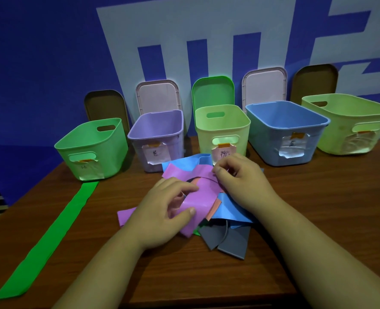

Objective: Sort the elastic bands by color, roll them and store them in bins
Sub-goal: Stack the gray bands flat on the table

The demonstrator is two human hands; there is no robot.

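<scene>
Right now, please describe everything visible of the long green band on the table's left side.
The green band is one long, flat strip, bright green, smooth and thin like rubber. It lies unrolled and nearly straight on the wooden table, running from the front base of the green bin toward the near left edge. Whether its far end touches the bin is unclear. Nothing lies on it.
</scene>
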